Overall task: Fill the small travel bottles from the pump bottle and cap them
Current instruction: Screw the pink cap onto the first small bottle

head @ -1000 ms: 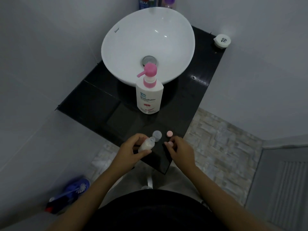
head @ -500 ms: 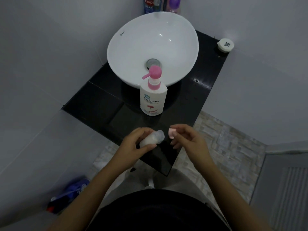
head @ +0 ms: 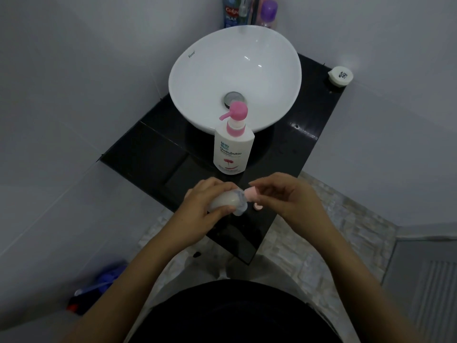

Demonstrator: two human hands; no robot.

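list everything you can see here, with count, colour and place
travel bottle: 1, clear with milky fill, tilted in left hand
pink cap: 1, at the bottle's mouth, in right hand
second pink cap: 1, on counter under the hands
pump bottle: 1, white with pink pump, before basin
basin: 1, white, on counter
counter: 1, black
round container: 1, white, far right corner
bottles: several, behind basin
left hand: 1
right hand: 1

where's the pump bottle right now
In the head view the pump bottle stands mid-counter, just in front of the sink and beyond both hands.
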